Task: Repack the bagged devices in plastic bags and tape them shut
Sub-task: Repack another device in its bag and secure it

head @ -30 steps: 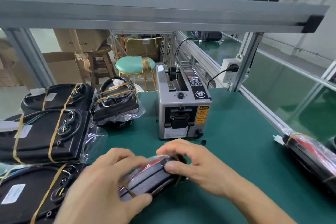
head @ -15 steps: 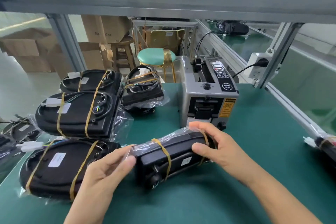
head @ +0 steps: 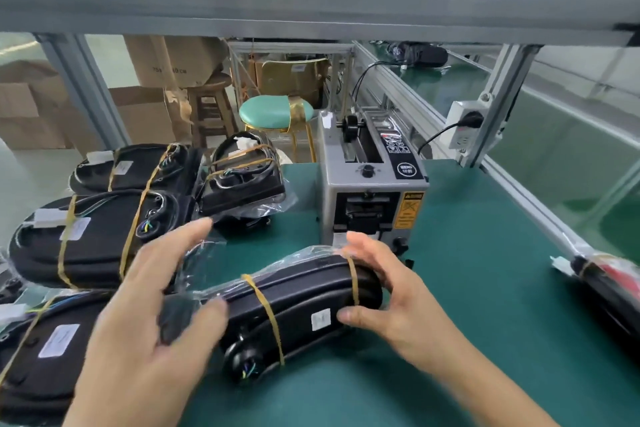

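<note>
A long black device (head: 301, 305) in a clear plastic bag lies across the green mat (head: 485, 270) in front of me, with two yellow tape bands around it. The bag's loose end (head: 197, 260) sticks out at the device's left. My right hand (head: 391, 295) grips the device's right end, fingers over the top and thumb on the near side by a white label. My left hand (head: 152, 319) is blurred, with fingers spread over the loose bag end and its thumb against the device's left end.
A grey tape dispenser (head: 370, 198) stands just behind the device. Several taped bagged devices (head: 93, 243) are piled at the left, and one more (head: 609, 284) lies at the right edge. An aluminium rail (head: 311, 0) crosses overhead.
The device has swung so its label side faces me, still in my right hand's grip. My left hand has left the device's left end and spread over the loose bag end.
</note>
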`<state>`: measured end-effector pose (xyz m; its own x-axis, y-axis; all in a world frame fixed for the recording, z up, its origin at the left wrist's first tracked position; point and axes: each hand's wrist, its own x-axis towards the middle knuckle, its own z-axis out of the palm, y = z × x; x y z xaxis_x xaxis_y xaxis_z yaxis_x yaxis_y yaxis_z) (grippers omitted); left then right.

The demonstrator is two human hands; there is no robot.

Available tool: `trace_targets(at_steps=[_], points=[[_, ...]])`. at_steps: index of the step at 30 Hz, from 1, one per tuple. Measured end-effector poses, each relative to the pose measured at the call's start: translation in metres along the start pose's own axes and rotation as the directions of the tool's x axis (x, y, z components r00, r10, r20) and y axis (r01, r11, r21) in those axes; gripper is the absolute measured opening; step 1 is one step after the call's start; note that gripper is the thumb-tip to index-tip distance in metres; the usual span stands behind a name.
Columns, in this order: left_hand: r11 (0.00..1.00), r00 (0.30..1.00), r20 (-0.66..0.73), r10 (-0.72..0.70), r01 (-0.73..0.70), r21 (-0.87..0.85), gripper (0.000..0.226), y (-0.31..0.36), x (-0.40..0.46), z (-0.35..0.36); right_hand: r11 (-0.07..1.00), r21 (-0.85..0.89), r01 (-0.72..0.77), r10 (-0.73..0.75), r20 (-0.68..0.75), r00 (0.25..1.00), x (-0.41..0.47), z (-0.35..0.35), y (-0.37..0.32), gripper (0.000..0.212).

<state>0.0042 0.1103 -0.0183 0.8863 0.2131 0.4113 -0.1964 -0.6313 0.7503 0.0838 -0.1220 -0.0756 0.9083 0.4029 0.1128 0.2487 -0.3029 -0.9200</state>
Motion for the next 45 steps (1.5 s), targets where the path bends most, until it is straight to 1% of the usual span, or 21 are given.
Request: trace_targets(at_steps=[1, 3, 5, 6, 8, 9, 12, 19, 22, 23, 25, 27, 29, 30, 32, 34, 35, 37, 39, 42, 45], points=[[0.988, 0.991, 0.110, 0.070, -0.084, 0.129, 0.070, 0.012, 0.003, 0.007, 1.000, 0.001, 0.013, -0.013, -0.012, 1.000, -0.002, 0.001, -0.003, 0.084], [0.914, 0.940, 0.322, 0.113, -0.225, 0.337, 0.091, 0.027, 0.009, 0.030, 0.998, -0.008, 0.061, -0.061, -0.032, 0.998, -0.004, 0.003, -0.012, 0.090], [0.889, 0.935, 0.349, 0.059, -0.209, 0.408, 0.094, 0.032, 0.012, 0.044, 0.991, -0.062, 0.119, -0.120, -0.021, 0.993, -0.005, 0.002, -0.025, 0.095], [0.923, 0.947, 0.319, 0.037, -0.155, 0.353, 0.091, 0.030, 0.016, 0.045, 0.983, -0.125, 0.137, -0.140, -0.014, 0.990, -0.006, -0.001, -0.030, 0.097], [0.994, 0.978, 0.207, -0.006, -0.017, 0.107, 0.088, 0.019, 0.019, 0.038, 0.957, -0.258, 0.133, -0.142, -0.016, 0.990, -0.006, -0.010, -0.037, 0.101], [1.000, 0.983, 0.185, -0.019, 0.021, -0.008, 0.088, 0.014, 0.018, 0.034, 0.957, -0.265, 0.114, -0.123, -0.017, 0.992, -0.007, -0.015, -0.039, 0.102], [0.970, 0.979, 0.205, -0.020, 0.069, -0.233, 0.087, 0.008, 0.017, 0.030, 0.990, -0.107, 0.092, -0.095, -0.021, 0.995, -0.007, -0.024, -0.041, 0.094], [0.870, 0.976, 0.216, 0.011, 0.097, -0.484, 0.086, 0.006, 0.013, 0.031, 0.987, 0.033, 0.158, -0.158, -0.012, 0.987, -0.010, -0.025, -0.044, 0.091], [0.739, 0.984, 0.168, -0.050, 0.149, -0.657, 0.092, 0.003, 0.011, 0.037, 0.954, 0.264, 0.141, -0.130, -0.057, 0.990, -0.010, -0.024, -0.036, 0.095], [0.672, 0.984, 0.158, -0.081, 0.171, -0.721, 0.094, 0.001, 0.009, 0.042, 0.945, 0.309, 0.107, -0.100, -0.037, 0.994, -0.011, -0.022, -0.033, 0.100], [0.533, 0.978, 0.153, -0.143, 0.207, -0.821, 0.094, -0.005, 0.002, 0.055, 0.955, 0.297, 0.014, -0.045, 0.097, 0.994, -0.014, -0.014, -0.030, 0.108], [0.398, 0.963, 0.184, -0.195, 0.249, -0.883, 0.088, -0.010, -0.006, 0.069, 0.971, 0.239, -0.027, -0.022, 0.201, 0.979, -0.016, -0.007, -0.031, 0.084], [0.344, 0.950, 0.224, -0.219, 0.290, -0.893, 0.086, -0.014, -0.011, 0.075, 0.991, 0.133, -0.022, 0.000, 0.161, 0.987, -0.018, -0.010, -0.037, 0.052], [0.350, 0.947, 0.223, -0.229, 0.294, -0.889, 0.087, -0.016, -0.011, 0.074, 0.999, 0.038, -0.011, 0.007, 0.116, 0.993, -0.019, -0.013, -0.039, 0.045], [0.410, 0.958, 0.141, -0.250, 0.237, -0.881, 0.090, -0.017, -0.006, 0.060, 0.945, -0.325, 0.027, -0.015, 0.041, 0.999, -0.020, -0.023, -0.040, 0.043], [0.577, 0.981, -0.019, -0.193, 0.098, -0.811, 0.091, -0.016, 0.001, 0.040, 0.745, -0.664, 0.058, -0.059, 0.020, 0.998, -0.018, -0.029, -0.043, 0.049], [0.682, 0.994, -0.060, -0.090, 0.018, -0.731, 0.084, -0.013, 0.003, 0.032, 0.671, -0.739, 0.064, -0.057, 0.035, 0.998, -0.016, -0.030, -0.044, 0.050], [0.862, 0.993, -0.007, 0.118, -0.106, -0.496, 0.057, -0.005, 0.003, 0.025, 0.614, -0.783, 0.097, -0.042, 0.091, 0.995, -0.011, -0.031, -0.046, 0.049], [0.960, 0.978, 0.142, 0.150, -0.110, -0.257, 0.049, -0.006, 0.001, 0.030, 0.602, -0.786, 0.143, -0.050, 0.142, 0.989, -0.007, -0.029, -0.045, 0.046], [0.989, 0.937, 0.335, 0.105, -0.061, -0.137, 0.061, -0.009, -0.001, 0.040, 0.589, -0.785, 0.189, -0.075, 0.181, 0.981, -0.001, -0.023, -0.048, 0.041], [0.986, 0.935, 0.322, 0.148, -0.113, -0.126, 0.070, -0.016, -0.001, 0.043, 0.586, -0.771, 0.251, -0.049, 0.275, 0.960, 0.003, -0.020, -0.051, 0.047]])
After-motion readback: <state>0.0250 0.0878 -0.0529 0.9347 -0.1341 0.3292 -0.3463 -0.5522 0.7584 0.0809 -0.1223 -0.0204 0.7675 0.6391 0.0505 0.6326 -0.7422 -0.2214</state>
